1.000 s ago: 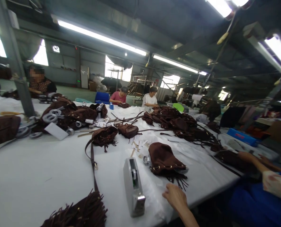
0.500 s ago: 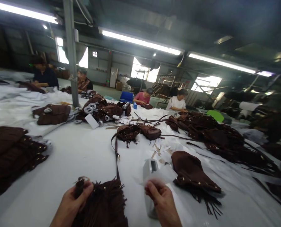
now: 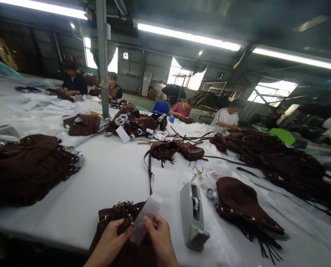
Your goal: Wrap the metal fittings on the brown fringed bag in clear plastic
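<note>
My left hand point(image 3: 111, 241) and my right hand point(image 3: 160, 237) meet at the table's near edge over a dark brown fringed bag point(image 3: 118, 218). Both pinch a small clear plastic piece point(image 3: 144, 215) that stands up between the fingertips, and the left fingers also press on the bag's fringe. The bag's strap point(image 3: 149, 174) runs away from me across the white table point(image 3: 110, 178). A grey tape dispenser point(image 3: 192, 217) stands just right of my right hand.
Another brown fringed bag point(image 3: 243, 205) lies right of the dispenser. A stack of brown bags point(image 3: 29, 167) sits at the left, more bags and tape rolls point(image 3: 132, 124) farther back, a long heap point(image 3: 279, 159) at the right. Several seated people point(image 3: 226, 116) work at the far side beyond a steel post point(image 3: 102, 59).
The view swung left and down. My hands came together over the fringed bag, and the clear plastic piece that the right hand held is now pinched by both.
</note>
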### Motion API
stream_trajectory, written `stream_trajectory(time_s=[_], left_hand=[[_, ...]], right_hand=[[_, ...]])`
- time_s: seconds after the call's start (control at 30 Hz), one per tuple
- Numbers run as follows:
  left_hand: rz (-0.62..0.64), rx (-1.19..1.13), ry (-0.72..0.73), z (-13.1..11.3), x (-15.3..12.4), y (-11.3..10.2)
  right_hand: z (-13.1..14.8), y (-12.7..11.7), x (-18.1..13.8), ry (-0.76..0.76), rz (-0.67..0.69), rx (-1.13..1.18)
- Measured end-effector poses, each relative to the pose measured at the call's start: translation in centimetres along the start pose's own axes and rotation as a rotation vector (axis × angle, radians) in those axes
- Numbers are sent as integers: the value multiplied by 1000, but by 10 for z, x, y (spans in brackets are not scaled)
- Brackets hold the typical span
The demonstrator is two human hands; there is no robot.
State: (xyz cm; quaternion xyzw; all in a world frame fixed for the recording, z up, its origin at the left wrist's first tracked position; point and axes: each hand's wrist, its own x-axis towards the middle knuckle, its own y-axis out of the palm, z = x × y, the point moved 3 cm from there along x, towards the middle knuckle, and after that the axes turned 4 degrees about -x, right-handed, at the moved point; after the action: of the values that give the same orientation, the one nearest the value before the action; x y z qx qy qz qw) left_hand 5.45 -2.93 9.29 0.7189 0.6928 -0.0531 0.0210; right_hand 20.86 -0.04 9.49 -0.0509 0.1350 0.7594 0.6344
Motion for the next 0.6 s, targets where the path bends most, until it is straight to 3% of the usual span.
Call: stream_trajectory(time_s=[0.13,0.4,0.6], left_hand=[[-8,52,36,3,-3,-1],[-89,139,82,-2,-2,2],[-31,-30,50,-5,-2,1]], right_hand=[[-18,10,-1,70,103,9],[-34,15,2,55,12,-46],[-31,17,1,74,108,179]])
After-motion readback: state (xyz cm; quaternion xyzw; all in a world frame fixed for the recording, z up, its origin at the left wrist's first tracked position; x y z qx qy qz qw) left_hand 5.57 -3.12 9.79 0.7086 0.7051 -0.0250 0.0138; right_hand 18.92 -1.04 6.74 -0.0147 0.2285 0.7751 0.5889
